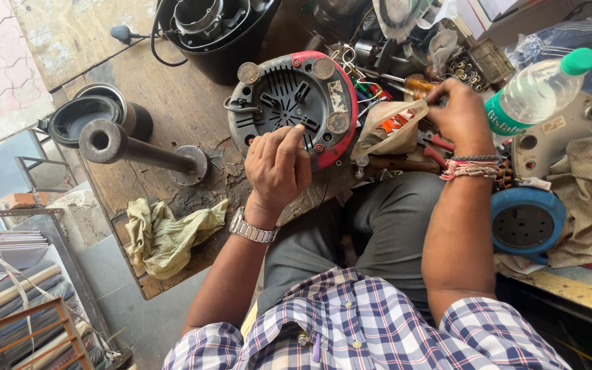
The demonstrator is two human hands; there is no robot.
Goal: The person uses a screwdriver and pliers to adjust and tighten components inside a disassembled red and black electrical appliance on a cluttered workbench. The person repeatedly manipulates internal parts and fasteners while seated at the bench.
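my left hand [279, 164] sits on the upturned base of a small appliance [292, 103], fingers curled together, thumb and forefinger pressing at the slotted black underside near its lower rim. can't tell if anything small is pinched between them. the base lies bottom-up on the wooden bench [173, 116] right in front of my lap, so the vents and feet face me. it's a round black plastic plate with ribbed slots, a red rim around one side, and dull grey round feet at the corners. metal watch [251, 228] on that wrist.

my right hand [457, 113] reaches out to the clutter past the base, fingers bunched down among tools, looks like closing on something thin but the grip itself is hidden. woven thread bands [471, 166] on the wrist. just beside it a crumpled tan paper bag [392, 127] with orange bits showing, screwdrivers [405, 83] with yellow-orange handles, red-handled pliers [436, 151] under the wrist.

further out: clear plastic bottle [536, 89] with green cap lying tilted at right, a blue round casing [525, 223] below it, beige cloth [590, 195]. at left a grey metal pipe on a flange [138, 151], a dark jar [94, 116], a crumpled yellowish rag [166, 233] on the bench edge, black bucket [217, 34] of parts at the top. bench wood is scuffed, stained.
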